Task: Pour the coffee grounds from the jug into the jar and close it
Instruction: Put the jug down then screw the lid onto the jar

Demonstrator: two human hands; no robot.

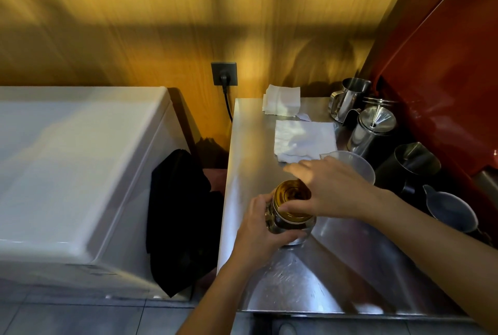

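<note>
Jar (289,223) between both hands

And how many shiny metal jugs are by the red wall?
3. A steel pitcher stands farthest back, a steel pot with a funnel-shaped lid sits in front of it, and a dark metal pitcher is nearest. More may hide behind the right hand.

I see warm, dim light with broad shadow bands across the wooden wall (161,24), soft glare on the steel counter (350,267), overall motion blur, and wide-angle bending at the edges.
</note>
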